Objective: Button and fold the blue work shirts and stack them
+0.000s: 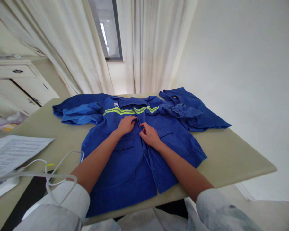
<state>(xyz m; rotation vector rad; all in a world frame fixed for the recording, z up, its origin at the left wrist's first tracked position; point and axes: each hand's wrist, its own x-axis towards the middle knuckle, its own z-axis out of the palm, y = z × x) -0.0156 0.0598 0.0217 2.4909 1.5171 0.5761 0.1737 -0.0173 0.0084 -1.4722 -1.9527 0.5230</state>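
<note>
A blue work jacket [118, 166] with a yellow-green and grey reflective stripe lies front up across the table, collar at the far side. Its front placket runs down the middle, parted toward the hem. My left hand [127, 124] is closed at the left edge of the placket, just below the stripe. Fingers bent, my right hand [149, 134] pinches the right edge of the placket slightly nearer to me. The fingertips of both hands are close together but apart. The jacket's sleeves [83, 114] are bunched at the sides.
More dark blue cloth [202, 112] lies behind the jacket, at both sides. On the left are printed papers [16, 150], a white cable [60, 163] crossing near my left forearm, and a black flat object [29, 202]. The table's [243, 157] right corner juts out near the wall.
</note>
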